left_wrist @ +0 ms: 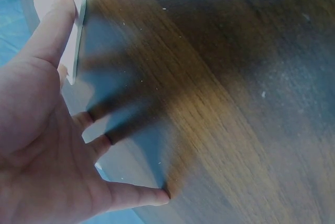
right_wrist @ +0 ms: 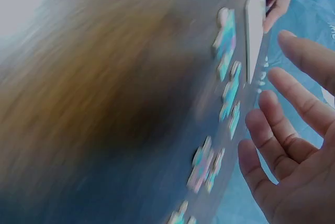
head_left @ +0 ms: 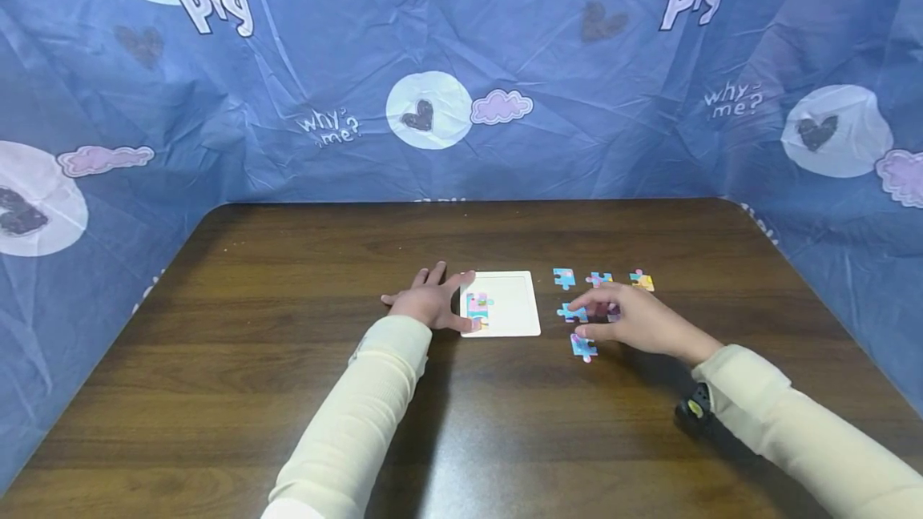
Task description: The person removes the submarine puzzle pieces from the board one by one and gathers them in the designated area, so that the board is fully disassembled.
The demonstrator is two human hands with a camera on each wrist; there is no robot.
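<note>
A white square puzzle tray (head_left: 515, 304) lies flat on the table. Along its left side are joined jigsaw pieces (head_left: 478, 304) in pink and blue. My left hand (head_left: 424, 303) rests at the tray's left edge, fingers spread, with thumb and index finger on the frame. My right hand (head_left: 642, 325) hovers over loose pieces right of the tray, fingers apart; the right wrist view shows nothing in it. Near its fingertips are a blue piece (head_left: 572, 313) and a blue-pink piece (head_left: 582, 349). Part of another piece shows behind the fingers.
Farther back lie a blue piece (head_left: 562, 278), a pink-blue piece (head_left: 598, 279) and a yellow piece (head_left: 641, 281). The brown wooden table (head_left: 303, 279) extends around them. A printed blue cloth (head_left: 288, 62) hangs behind. My right wrist carries a black band (head_left: 695, 411).
</note>
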